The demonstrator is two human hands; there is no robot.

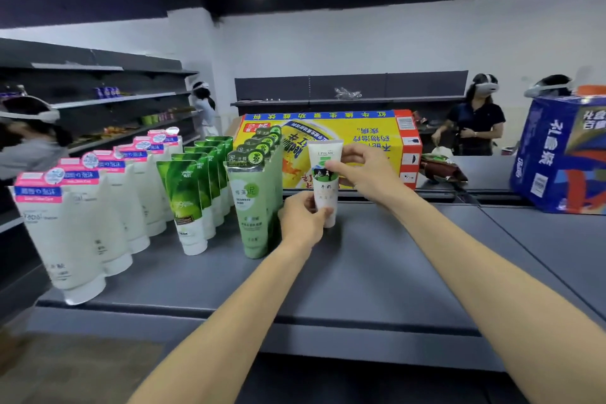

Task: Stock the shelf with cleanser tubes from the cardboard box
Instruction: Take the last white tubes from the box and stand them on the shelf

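Observation:
A white cleanser tube (325, 193) with a cow picture stands cap-down on the grey shelf top (377, 272). My left hand (301, 223) pinches its lower part and my right hand (364, 170) grips its upper part. Behind it lies the yellow cardboard box (360, 138) on its side. To the left stand rows of tubes: pale green seaweed tubes (254, 207), dark green tubes (185, 203), and white tubes with pink tops (62, 233).
A blue carton (557, 154) sits on the shelf at the right, with a snack bag (441, 167) beside the yellow box. Wall shelving (114, 102) runs along the left. Three people wearing headsets stand around, one (475, 118) at the back right.

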